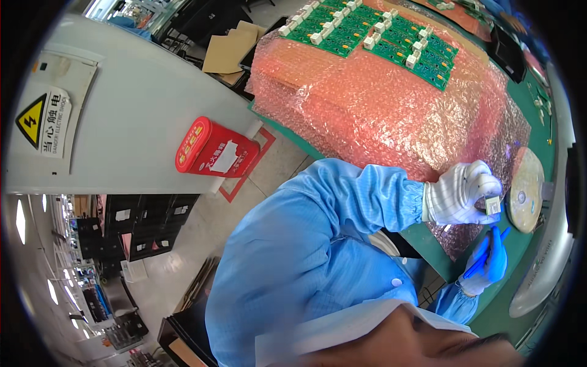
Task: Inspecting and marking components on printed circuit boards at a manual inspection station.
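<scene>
My left hand [465, 194], in a white striped glove, pinches a small circuit board with a white block-shaped part [493, 206] over the right edge of the bubble wrap. Just below it, my right hand [485, 264] is gloved too and tinted strongly blue by light. Its fingers are closed around a slim, dark blue pen-like tool [479, 270], whose exact kind is unclear. Pink bubble wrap [367, 116] covers much of the green work table [437, 252]. On its far part lie several green circuit boards [333, 43] with white connectors.
A round pale disc [524, 189] stands beside my hands, next to a curved white fixture [541, 269]. A black tray [507, 52] lies at the far right. Left are a red bin [214, 150] on the floor, a grey cabinet [140, 92] and cardboard [229, 52].
</scene>
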The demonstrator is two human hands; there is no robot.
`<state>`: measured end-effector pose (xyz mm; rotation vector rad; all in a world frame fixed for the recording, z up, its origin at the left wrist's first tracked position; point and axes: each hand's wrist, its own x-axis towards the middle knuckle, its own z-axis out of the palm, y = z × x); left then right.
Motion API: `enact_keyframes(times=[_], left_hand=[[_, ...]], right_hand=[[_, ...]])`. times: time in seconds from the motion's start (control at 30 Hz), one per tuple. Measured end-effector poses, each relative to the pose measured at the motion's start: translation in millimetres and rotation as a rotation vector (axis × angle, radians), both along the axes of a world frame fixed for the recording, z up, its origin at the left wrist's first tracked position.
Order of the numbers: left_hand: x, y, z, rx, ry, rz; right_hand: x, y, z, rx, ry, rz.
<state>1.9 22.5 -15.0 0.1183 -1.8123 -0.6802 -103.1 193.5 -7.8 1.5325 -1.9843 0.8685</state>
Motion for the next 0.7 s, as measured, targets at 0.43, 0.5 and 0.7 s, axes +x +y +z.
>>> enact_keyframes(times=[0.43,0.5,0.7], left_hand=[[-1,23,-11,0.283,-0.193,-0.164],[-1,26,-9,0.206,-0.245,-0.158],[-10,32,-18,0.222,-0.563,-0.188]], right_hand=[[12,32,1,0.019,-0.108,-0.100],[11,40,2,0.052,-0.124,-0.225],[18,64,-42,-0.085,-0.738,-0.404]])
